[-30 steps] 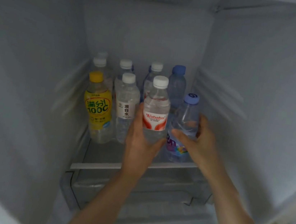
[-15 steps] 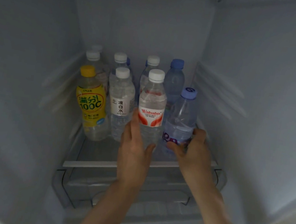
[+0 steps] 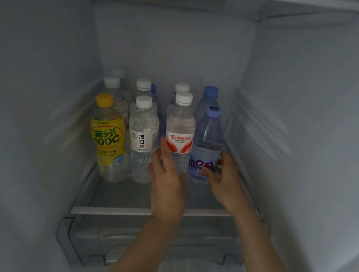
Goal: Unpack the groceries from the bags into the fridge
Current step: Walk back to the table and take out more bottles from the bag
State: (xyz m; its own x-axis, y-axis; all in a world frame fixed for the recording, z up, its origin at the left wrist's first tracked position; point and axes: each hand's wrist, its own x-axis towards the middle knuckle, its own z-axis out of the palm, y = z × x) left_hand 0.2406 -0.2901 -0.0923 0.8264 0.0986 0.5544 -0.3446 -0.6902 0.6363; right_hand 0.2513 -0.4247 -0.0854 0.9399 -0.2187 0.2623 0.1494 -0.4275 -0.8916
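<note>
Inside the open fridge, a clear water bottle with a red-and-white label stands on the glass shelf. My left hand wraps around its lower part. Touching it on the right stands a clear bottle with a pale blue cap and a purple label. My right hand holds that one near its base, thumb in front and fingers on its right side. Both bottles are upright in the front row, and their bases are hidden behind my hands.
A yellow-labelled drink bottle and a white-labelled water bottle stand front left. Behind them are several more capped bottles, including a blue-capped bottle. A clear drawer sits below the shelf, with the fridge walls close on both sides.
Both hands have slid down to the bottles' bases and pushed them further back onto the shelf. The blue-capped bottle, tilted before, now stands upright.
</note>
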